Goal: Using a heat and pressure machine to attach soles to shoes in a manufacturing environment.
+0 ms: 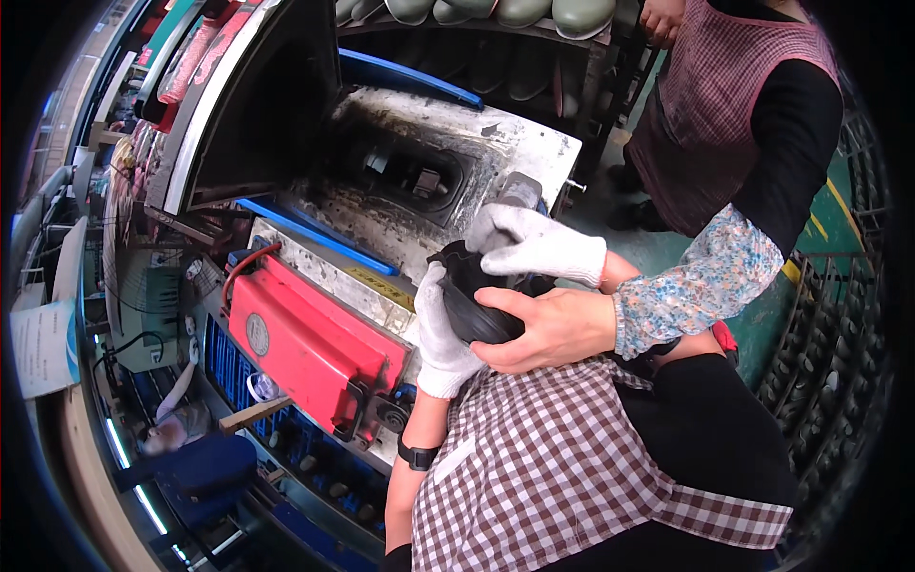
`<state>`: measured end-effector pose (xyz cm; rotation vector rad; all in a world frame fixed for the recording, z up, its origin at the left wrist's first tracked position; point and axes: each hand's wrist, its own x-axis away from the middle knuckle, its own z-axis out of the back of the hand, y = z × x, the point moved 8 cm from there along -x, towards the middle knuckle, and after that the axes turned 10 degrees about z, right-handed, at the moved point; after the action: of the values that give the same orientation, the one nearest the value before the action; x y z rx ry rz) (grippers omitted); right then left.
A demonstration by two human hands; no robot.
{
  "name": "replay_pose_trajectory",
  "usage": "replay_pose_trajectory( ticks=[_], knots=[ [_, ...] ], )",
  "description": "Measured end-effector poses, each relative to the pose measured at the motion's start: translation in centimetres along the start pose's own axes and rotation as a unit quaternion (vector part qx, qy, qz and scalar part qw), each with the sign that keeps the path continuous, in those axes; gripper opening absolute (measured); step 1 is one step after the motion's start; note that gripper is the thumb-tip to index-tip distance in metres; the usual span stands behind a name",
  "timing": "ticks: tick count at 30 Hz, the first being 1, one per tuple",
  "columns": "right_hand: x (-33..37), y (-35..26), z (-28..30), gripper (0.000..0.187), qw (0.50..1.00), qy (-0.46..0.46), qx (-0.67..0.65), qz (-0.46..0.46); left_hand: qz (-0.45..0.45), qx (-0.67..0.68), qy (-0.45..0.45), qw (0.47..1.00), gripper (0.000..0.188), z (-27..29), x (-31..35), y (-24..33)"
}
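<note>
A black shoe (464,278), soft and crumpled at its far end, is held over the front edge of the machine. My left hand (442,336), in a white glove and with a dark band at the wrist, wraps its left side. From the right, my white-gloved right hand (539,246) curls at the shoe's far end, thumb against it; its fingertips are partly hidden. Another person's bare hand (551,329), in a floral sleeve (701,281), spreads its thumb and fingers over the shoe's rounded near part.
A stained white machine top (534,143) with a dark recess (419,181) lies ahead, under a raised black cover (262,105). A red housing (305,334) fronts it. Green shoe lasts (519,11) line the far shelf. The co-worker (710,114) stands at right, beside racks (820,372).
</note>
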<state>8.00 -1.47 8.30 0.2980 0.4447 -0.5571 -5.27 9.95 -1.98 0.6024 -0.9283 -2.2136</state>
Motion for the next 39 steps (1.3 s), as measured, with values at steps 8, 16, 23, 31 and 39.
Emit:
replay_pose_trajectory(
  ticks=[8,16,23,31,39],
  knots=[
    [-0.2,1.0,-1.1,0.035,0.893,-0.273,0.341,0.108,0.063,0.006,0.007,0.998,0.116,0.7,-0.7,-0.2],
    [-3.5,3.9,-4.6,0.037,0.73,-0.166,0.641,0.17,0.199,0.16,0.032,0.966,0.128,1.6,-4.1,-1.9],
    [-6.3,8.7,-2.5,0.036,0.942,-0.025,0.324,0.09,0.188,0.094,-0.042,0.977,0.086,1.3,-5.9,-6.5],
    [-5.1,12.1,-6.2,0.044,0.865,-0.069,0.482,0.123,0.161,0.183,-0.046,0.969,0.092,2.8,-10.6,-6.6],
    [-4.5,16.3,-8.0,0.055,0.98,-0.04,0.195,0.005,0.258,0.332,-0.006,0.907,0.091,3.7,-14.7,-6.0]
  ],
)
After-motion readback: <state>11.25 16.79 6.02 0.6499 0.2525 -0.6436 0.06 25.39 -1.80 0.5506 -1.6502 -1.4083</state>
